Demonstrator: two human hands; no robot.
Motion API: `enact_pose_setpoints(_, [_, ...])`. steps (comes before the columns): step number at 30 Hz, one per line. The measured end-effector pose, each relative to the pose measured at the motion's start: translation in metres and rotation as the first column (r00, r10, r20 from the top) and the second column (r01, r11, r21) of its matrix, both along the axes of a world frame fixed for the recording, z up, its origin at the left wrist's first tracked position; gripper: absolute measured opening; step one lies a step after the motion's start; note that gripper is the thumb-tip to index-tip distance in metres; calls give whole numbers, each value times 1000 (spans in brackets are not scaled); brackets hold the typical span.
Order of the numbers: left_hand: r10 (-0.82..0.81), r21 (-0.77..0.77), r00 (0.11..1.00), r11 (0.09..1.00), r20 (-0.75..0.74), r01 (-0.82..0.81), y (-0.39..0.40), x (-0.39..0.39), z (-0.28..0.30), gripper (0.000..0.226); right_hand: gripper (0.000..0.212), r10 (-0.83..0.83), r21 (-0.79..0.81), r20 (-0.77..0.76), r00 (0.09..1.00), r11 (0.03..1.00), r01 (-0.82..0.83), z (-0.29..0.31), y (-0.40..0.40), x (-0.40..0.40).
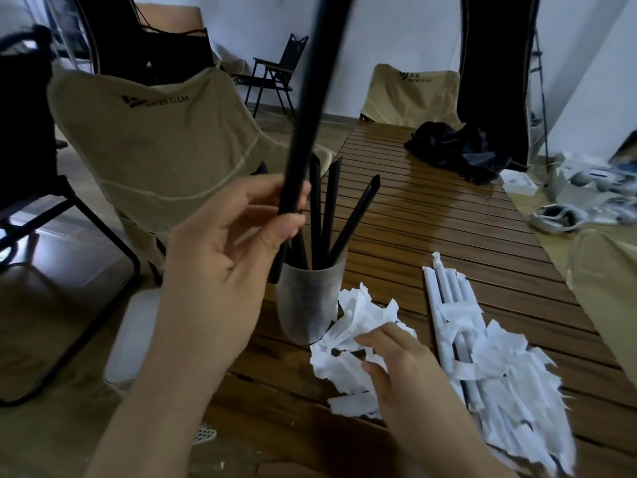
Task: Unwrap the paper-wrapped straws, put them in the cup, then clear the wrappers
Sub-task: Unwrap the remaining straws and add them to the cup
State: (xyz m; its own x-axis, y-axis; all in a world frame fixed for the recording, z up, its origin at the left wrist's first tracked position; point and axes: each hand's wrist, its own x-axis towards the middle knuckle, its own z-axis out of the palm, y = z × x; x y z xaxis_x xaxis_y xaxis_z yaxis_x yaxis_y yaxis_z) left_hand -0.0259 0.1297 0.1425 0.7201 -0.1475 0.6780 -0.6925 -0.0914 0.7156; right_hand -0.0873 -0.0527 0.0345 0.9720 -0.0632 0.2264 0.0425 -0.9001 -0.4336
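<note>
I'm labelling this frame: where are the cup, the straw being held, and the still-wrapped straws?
cup (308, 305): head view, on its frosted side wall.
held straw (310, 108): head view, on its black shaft above the left hand.
wrapped straws (444, 294): head view, on the white bundle's upper part.

slatted table (431, 215): cup (310, 305), wrappers (355, 326)

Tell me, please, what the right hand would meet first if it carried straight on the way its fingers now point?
Probably the torn wrappers: the right hand lies open over that pile, its fingers pointing up-left. Beyond the paper stands the cup, though depth is unclear.
</note>
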Motion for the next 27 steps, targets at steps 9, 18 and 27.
enact_pose_setpoints(9, [233, 205, 972, 953, -12, -225, -29, 9, -29, 24, 20, -507, -127, -200, 838, 862, 491, -6, -61, -24])
enact_pose_setpoints(18, [343, 321, 939, 887, 20, -331, -40, 9, -41, 64, 25, -499, -192, -315, 808, 867, 460, -7, -53, -23])
enact_pose_setpoints(27, [364, 296, 885, 846, 290, -445, -41, -7, -39, 43, 8, -547, 212, -148, 824, 796, 566, 6, -56, -23])
